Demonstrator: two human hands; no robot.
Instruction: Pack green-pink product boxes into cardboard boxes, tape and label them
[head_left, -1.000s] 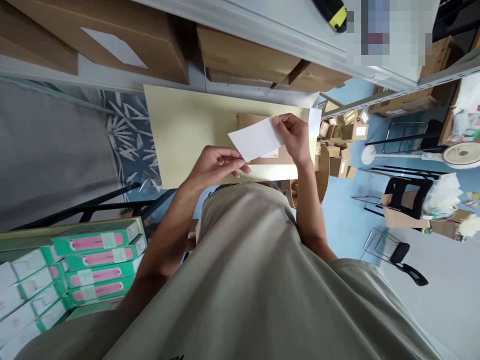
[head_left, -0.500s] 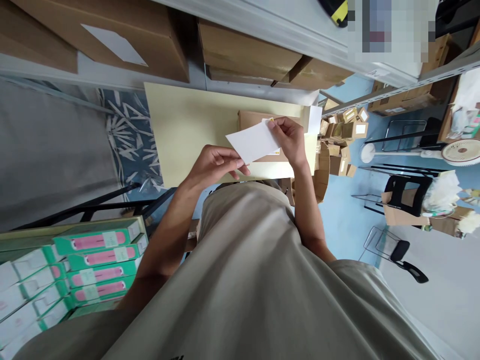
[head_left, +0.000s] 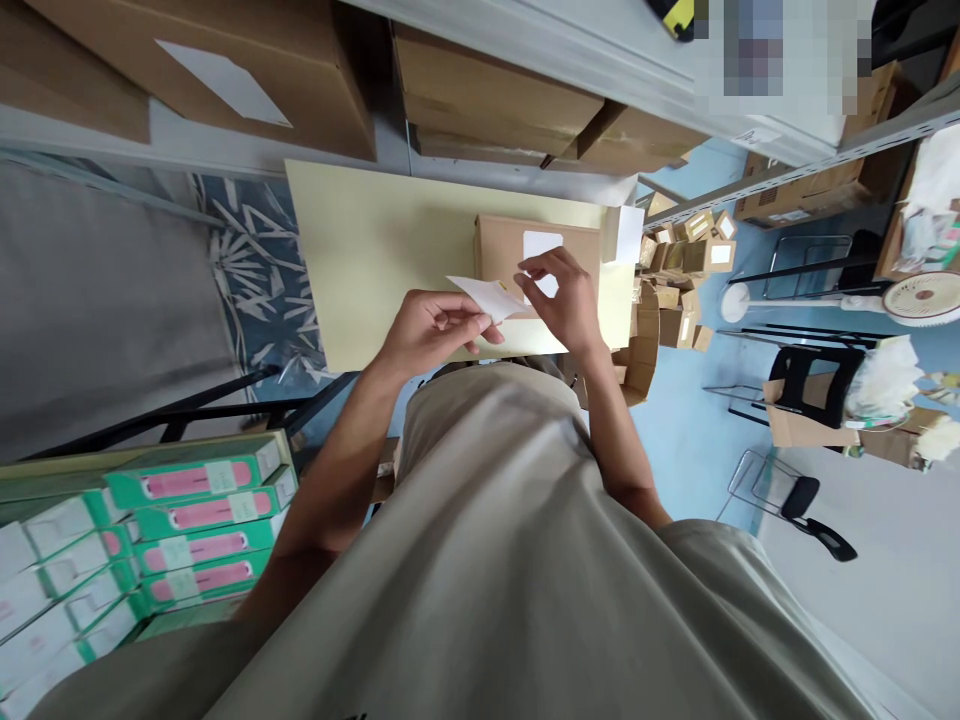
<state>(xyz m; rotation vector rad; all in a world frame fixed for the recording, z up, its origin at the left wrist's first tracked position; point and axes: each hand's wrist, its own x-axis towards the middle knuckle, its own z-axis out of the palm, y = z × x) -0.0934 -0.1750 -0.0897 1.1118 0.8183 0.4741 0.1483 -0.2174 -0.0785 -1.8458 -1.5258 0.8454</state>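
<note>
My left hand (head_left: 442, 328) pinches a small white sheet of paper (head_left: 487, 297) between thumb and fingers. The sheet is tilted and curls, with a small yellow mark near its upper edge. Just right of it, my right hand (head_left: 561, 295) is raised over a closed brown cardboard box (head_left: 499, 240), thumb and forefinger slightly apart and nothing visible between them. A white label (head_left: 541, 242) lies on the box top, partly covered by that hand. The box rests on a pale yellow tabletop (head_left: 375, 260).
At the table's right end stands a small white box (head_left: 624, 235). Large cartons (head_left: 495, 90) fill the shelf beyond. Green and pink product boxes (head_left: 199, 482) are stacked at lower left. Small cartons (head_left: 697, 255), a fan (head_left: 922, 300) and chairs (head_left: 817, 390) stand to the right.
My right hand has let go of the sheet's right end and now hovers beside it. The sheet has tipped and curled in my left hand, uncovering more of the box and its label.
</note>
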